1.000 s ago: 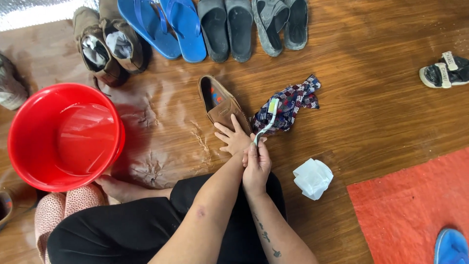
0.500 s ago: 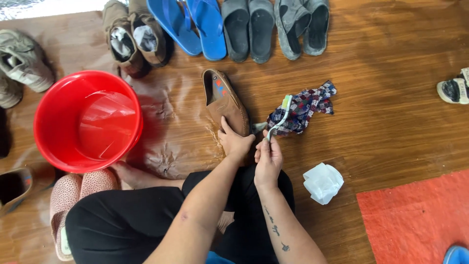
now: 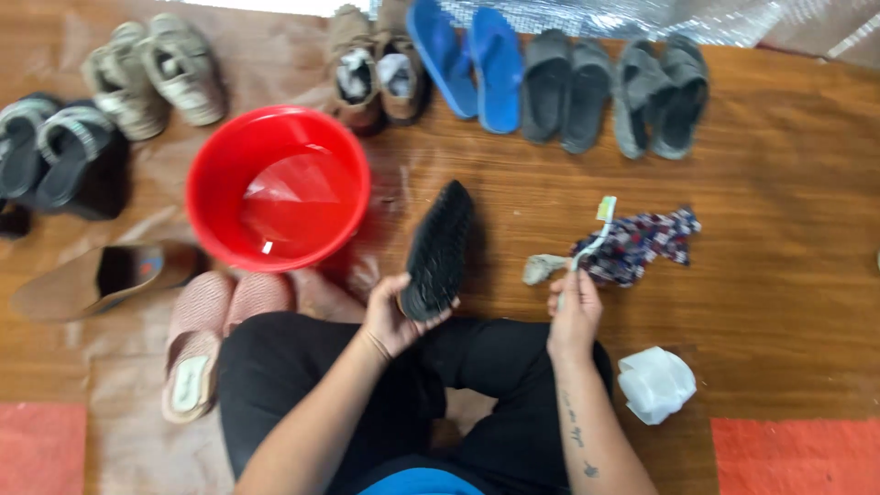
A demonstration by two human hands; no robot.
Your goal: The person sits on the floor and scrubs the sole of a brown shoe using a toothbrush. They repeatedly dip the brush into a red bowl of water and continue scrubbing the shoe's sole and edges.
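I sit cross-legged on a wooden floor. My left hand (image 3: 394,316) grips the heel end of a shoe (image 3: 438,247) turned over, its black ribbed sole facing up and its toe pointing away from me. My right hand (image 3: 576,316) holds a toothbrush (image 3: 591,240) by the handle, its green and white head pointing up and away. A patterned dark cloth (image 3: 646,240) lies on the floor just behind the toothbrush, with a small grey wad (image 3: 543,268) beside it.
A red basin (image 3: 278,188) with water stands left of the shoe. A brown slip-on (image 3: 101,275) and pink slippers (image 3: 211,339) lie to my left. Several pairs of shoes and sandals, among them blue flip-flops (image 3: 472,60), line the far side. A white plastic tub (image 3: 655,385) is at my right knee.
The brown shoe that lay upright on the floor is now flipped sole-up in my left hand. My right hand has drawn back with the toothbrush. The view has swung left.
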